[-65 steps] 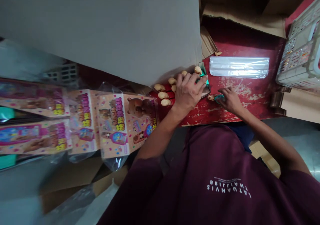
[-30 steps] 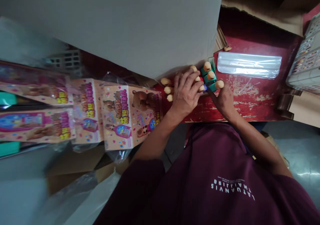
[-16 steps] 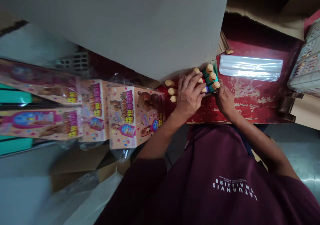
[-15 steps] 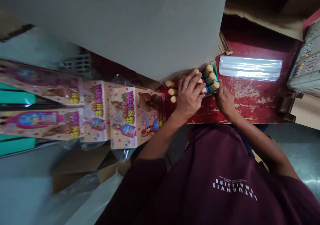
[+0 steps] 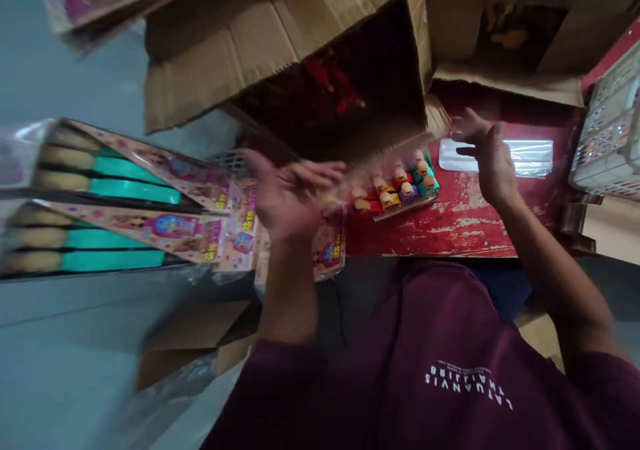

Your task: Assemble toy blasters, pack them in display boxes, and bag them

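My left hand (image 5: 295,200), blurred, is raised over the printed bear boxes (image 5: 327,253) with its thumb and fingers spread. On the right, my right hand (image 5: 487,153) hangs over the red table (image 5: 480,227), fingers apart, partly covering a clear plastic pack (image 5: 533,157). A pale, smeared strip runs between both hands; what it is cannot be made out. Below it, a small tray (image 5: 407,209) holds several tan-topped pieces in red, yellow, purple and green. Neither hand touches this tray.
An open cardboard box (image 5: 280,37) with red items inside stands behind the tray. Clear-wrapped packs (image 5: 125,233) with teal and tan pieces lie at left. Another carton (image 5: 520,80) and a white basket (image 5: 613,117) are at right.
Both hands have left the tray, the left moving leftward, the right up and rightward. The large grey panel has gone from view, exposing the open box. The tray's pieces now show more fully.
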Tool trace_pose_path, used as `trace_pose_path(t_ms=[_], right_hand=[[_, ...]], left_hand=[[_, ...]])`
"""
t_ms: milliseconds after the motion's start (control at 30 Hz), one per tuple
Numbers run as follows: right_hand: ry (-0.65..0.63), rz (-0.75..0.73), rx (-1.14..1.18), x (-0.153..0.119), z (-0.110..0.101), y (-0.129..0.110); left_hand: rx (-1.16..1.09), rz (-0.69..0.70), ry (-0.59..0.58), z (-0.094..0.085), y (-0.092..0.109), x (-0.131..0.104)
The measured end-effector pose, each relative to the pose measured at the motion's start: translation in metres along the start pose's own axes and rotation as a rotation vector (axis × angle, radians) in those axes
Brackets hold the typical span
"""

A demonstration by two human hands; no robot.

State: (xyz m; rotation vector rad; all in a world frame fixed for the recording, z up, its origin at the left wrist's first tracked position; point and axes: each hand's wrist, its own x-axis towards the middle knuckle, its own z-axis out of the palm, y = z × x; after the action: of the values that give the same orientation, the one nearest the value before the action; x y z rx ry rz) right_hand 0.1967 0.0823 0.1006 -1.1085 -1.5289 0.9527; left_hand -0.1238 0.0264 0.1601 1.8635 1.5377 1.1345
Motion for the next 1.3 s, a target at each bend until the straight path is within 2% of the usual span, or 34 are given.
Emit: trace_pose_path(t_ms=[67, 133, 167, 233, 300, 367, 433, 533, 600, 667, 800, 833, 933, 1100, 1200, 1300], right_hand=[[-0.126, -0.02, 0.044, 0.007, -0.01, -0.016], [-0.318, -0.09, -0.06, 0.009, -0.01, -0.02], [-0.411, -0.145, -0.167, 0.008, -0.007, -0.018], [-0.542, -0.272, -0.421, 0.007, 0.008, -0.008], [-0.592, -0.384, -0.662, 0.008, 0.027, 0.003], [-0.598, -0.452, -0.823, 0.013, 0.045, 0.011], [-0.591, -0.491, -0.909, 0.019, 0.055, 0.011], [-0.577, -0.478, -0.996, 0.027, 0.056, -0.001], [-0.577, -0.416, -1.061, 0.027, 0.05, -0.014], [-0.576, -0.329, -1.116, 0.024, 0.045, -0.025], [-0.546, -0.185, -1.165, 0.016, 0.042, -0.037], [-0.526, -0.167, -1.168, 0.013, 0.042, -0.037], [-0.457, -0.164, -1.17, 0.004, 0.046, -0.033], [-0.385, -0.218, -1.167, -0.012, 0.049, -0.015], [-0.357, -0.243, -1.145, -0.017, 0.049, -0.005], [-0.332, -0.259, -1.14, -0.021, 0.047, 0.003]], left_hand=[[-0.134, -0.025, -0.193, 0.01, 0.005, -0.022], [0.002, 0.026, -0.353, 0.027, 0.0, -0.046], [0.13, 0.07, -0.379, 0.037, -0.007, -0.057], [0.374, 0.127, -0.317, 0.059, -0.023, -0.075], [0.552, 0.102, -0.202, 0.081, -0.039, -0.087], [0.642, 0.027, -0.094, 0.097, -0.054, -0.093], [0.658, -0.049, 0.019, 0.106, -0.067, -0.094], [0.637, -0.101, 0.231, 0.111, -0.085, -0.095], [0.612, -0.074, 0.334, 0.117, -0.096, -0.099], [0.542, -0.014, 0.304, 0.131, -0.104, -0.106], [0.351, 0.042, 0.031, 0.176, -0.108, -0.113], [0.322, 0.031, 0.006, 0.186, -0.108, -0.111], [0.291, -0.026, 0.036, 0.209, -0.107, -0.098], [0.379, -0.081, 0.015, 0.223, -0.108, -0.079], [0.421, -0.121, 0.028, 0.229, -0.108, -0.08], [0.369, -0.152, 0.052, 0.235, -0.11, -0.088]])
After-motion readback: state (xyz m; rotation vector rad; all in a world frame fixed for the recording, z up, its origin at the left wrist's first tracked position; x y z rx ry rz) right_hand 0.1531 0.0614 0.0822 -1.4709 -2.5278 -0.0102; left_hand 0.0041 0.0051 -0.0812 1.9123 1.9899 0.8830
